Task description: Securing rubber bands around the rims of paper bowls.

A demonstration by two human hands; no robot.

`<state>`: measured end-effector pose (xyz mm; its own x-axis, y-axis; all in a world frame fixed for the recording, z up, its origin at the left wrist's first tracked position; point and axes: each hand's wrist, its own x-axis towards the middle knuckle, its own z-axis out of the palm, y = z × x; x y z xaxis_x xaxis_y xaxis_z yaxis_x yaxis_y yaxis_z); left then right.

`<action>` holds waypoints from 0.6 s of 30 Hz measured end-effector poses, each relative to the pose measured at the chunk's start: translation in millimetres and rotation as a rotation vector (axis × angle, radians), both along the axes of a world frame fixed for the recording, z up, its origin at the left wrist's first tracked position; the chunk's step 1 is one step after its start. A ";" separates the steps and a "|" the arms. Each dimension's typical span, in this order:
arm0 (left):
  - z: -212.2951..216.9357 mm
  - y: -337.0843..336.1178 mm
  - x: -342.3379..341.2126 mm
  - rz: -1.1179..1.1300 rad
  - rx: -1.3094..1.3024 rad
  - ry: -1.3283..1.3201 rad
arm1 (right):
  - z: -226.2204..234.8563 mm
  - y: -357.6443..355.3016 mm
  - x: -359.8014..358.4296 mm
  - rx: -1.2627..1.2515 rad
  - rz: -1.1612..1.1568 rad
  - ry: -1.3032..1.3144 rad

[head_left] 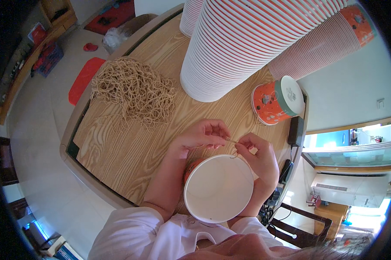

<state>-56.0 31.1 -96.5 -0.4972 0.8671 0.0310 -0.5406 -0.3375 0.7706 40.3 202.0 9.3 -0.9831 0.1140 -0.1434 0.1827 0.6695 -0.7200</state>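
A short piece of tan string (pixel 231 141) runs between my fingertips above the far rim of a paper bucket. My left hand (pixel 207 134) pinches one end, its fingers curled. My right hand (pixel 258 157) pinches the other end between thumb and forefinger, and a thin loop hangs by the rim. Close to my body, the paper bucket (pixel 219 188) has its white inside facing up, with a bit of orange outer wall showing at its left. Both forearms reach around it. Beyond my left hand lies a tangled heap of tan string (pixel 132 89).
Tall stacks of nested white paper buckets (pixel 234 52) rise at the far side of the wood-grain table (pixel 113 160). An upturned orange and green bucket (pixel 271 104) sits at the right. A black box (pixel 295 131) and cables (pixel 269 214) line the right edge. A red stool (pixel 85 80) stands beyond the left edge.
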 end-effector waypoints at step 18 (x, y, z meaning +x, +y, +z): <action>-7.6 -5.5 -3.1 0.001 -0.082 0.018 | 4.5 1.2 5.0 0.021 -0.011 0.027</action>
